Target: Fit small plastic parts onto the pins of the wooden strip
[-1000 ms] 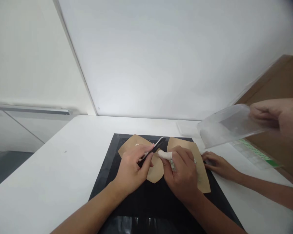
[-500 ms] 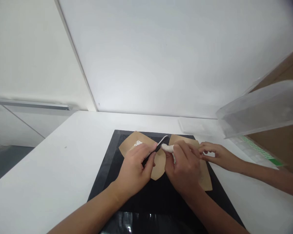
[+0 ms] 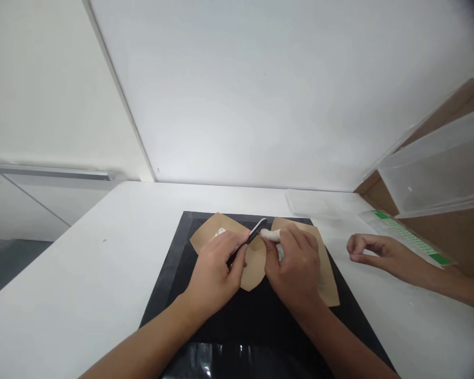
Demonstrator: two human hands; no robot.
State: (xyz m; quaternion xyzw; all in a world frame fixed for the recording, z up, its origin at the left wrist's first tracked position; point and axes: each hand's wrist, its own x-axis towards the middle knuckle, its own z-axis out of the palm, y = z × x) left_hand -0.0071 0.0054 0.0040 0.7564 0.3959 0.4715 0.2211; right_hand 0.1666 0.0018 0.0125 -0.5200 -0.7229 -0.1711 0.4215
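Pinched between the thumb and fingers of my left hand is a narrow black strip with a whitish edge, slanting up to the right. My right hand is closed close by, its white-covered fingertip touching the strip's side. What its thumb and finger grip is hidden. Beneath my hands, a brown sheet piece with a white patch lies on the left. Another brown piece lies under my right hand. Both rest on a black board.
Another person's hand hovers at the right with curled fingers. Behind it lie a clear bag with a green-and-white label and a brown cardboard box holding translucent plastic. A clear sheet lies at the back of the white table.
The other person's hand has drawn away to the right from the brown piece. The translucent plastic at the box has shifted right. My hands have barely moved; the strip's end is lower and straighter.
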